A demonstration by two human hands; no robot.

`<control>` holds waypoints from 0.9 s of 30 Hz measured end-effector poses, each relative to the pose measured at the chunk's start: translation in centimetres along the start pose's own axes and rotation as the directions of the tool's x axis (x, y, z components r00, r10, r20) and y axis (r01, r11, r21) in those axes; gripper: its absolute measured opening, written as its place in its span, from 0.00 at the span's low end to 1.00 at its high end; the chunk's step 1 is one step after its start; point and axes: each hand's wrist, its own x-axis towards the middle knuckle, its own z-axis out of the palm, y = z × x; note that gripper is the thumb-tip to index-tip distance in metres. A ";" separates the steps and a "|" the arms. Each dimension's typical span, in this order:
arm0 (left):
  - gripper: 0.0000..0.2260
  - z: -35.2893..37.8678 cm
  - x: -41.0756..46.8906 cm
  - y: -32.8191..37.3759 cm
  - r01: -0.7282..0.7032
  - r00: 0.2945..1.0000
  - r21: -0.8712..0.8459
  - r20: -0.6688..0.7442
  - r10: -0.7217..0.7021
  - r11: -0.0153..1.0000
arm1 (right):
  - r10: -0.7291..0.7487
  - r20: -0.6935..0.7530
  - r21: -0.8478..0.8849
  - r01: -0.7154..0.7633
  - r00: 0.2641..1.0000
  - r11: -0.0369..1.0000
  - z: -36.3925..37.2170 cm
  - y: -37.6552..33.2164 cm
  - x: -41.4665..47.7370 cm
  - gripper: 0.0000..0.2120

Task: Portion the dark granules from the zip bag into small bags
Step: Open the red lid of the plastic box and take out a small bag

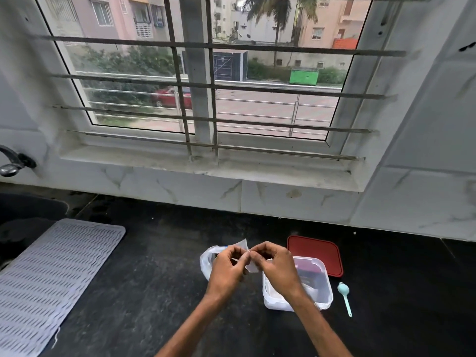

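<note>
Two hands meet over the dark surface (154, 279): right of a ribbed mat (51, 279) lies a whitish plastic bag (206, 262), before it the left hand (226, 269) and right hand (275, 264) both pinch one small clear bag (244, 247) between them, then a clear tub (323, 292), red lid (316, 251) and blue scoop (343, 292).

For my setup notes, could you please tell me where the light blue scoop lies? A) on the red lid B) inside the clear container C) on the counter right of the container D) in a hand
C: the light blue scoop lies on the black counter, just right of the clear container.
</note>
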 end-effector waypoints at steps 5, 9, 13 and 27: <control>0.07 -1.0 0.2 -0.2 -0.015 0.996 0.064 0.091 0.009 0.998 | 0.012 0.004 -0.111 -0.011 1.000 0.994 0.6 -1.0 -0.3 0.03; 0.09 -1.7 0.9 -0.3 0.016 1.000 0.375 0.015 -0.023 0.927 | 0.004 -0.067 -0.512 -0.038 0.998 0.858 0.6 -1.8 0.0 0.05; 0.12 -2.5 1.2 -0.3 0.033 0.999 0.491 -0.015 -0.030 0.871 | -0.010 -0.121 -0.666 -0.074 0.993 0.742 0.1 -2.8 0.0 0.06; 0.04 -2.0 1.6 -2.0 -0.158 0.982 0.371 0.158 0.105 0.915 | 0.182 0.050 -0.923 -0.024 0.982 0.384 2.4 -4.7 0.3 0.13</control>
